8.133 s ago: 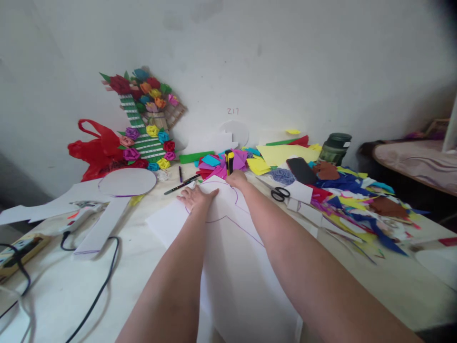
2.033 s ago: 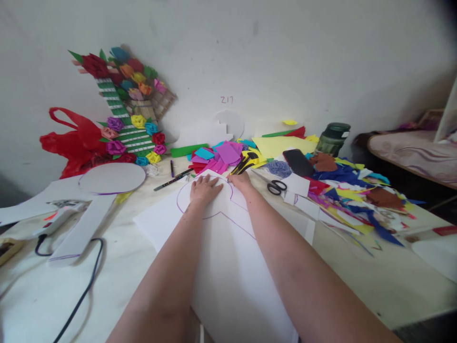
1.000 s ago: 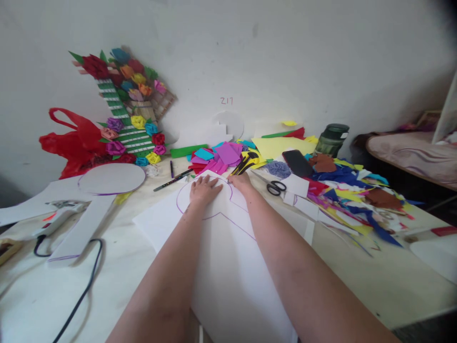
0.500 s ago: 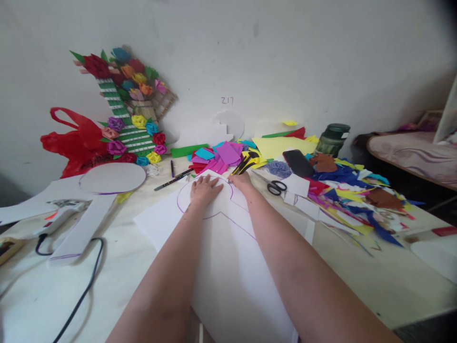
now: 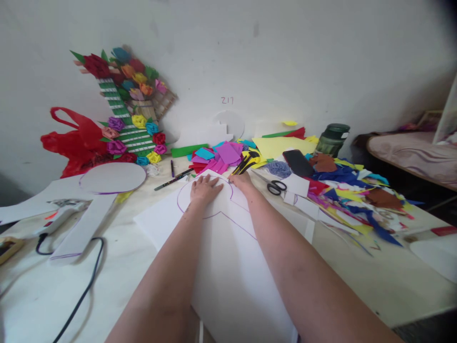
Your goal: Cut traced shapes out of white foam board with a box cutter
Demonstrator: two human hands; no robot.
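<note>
A large white sheet (image 5: 228,257) with a purple outline, round at the top with a strip running down to the right, lies in front of me. My left hand (image 5: 206,189) rests on it inside the round part, palm down, fingers spread. At the right side of the curve, my right hand (image 5: 239,181) is closed around a yellow and black cutter (image 5: 244,163), whose handle points up and away; its tip is hidden by the fingers. Black-handled scissors (image 5: 276,187) lie to the right of that hand.
Left are a white disc-and-strip cutout (image 5: 114,178), a power strip (image 5: 61,220) with a black cable, and a red bag (image 5: 76,138). Colored paper scraps (image 5: 357,190), a phone (image 5: 298,163) and a green bottle (image 5: 332,139) stand or lie right. Paper flowers (image 5: 137,78) lean on the wall.
</note>
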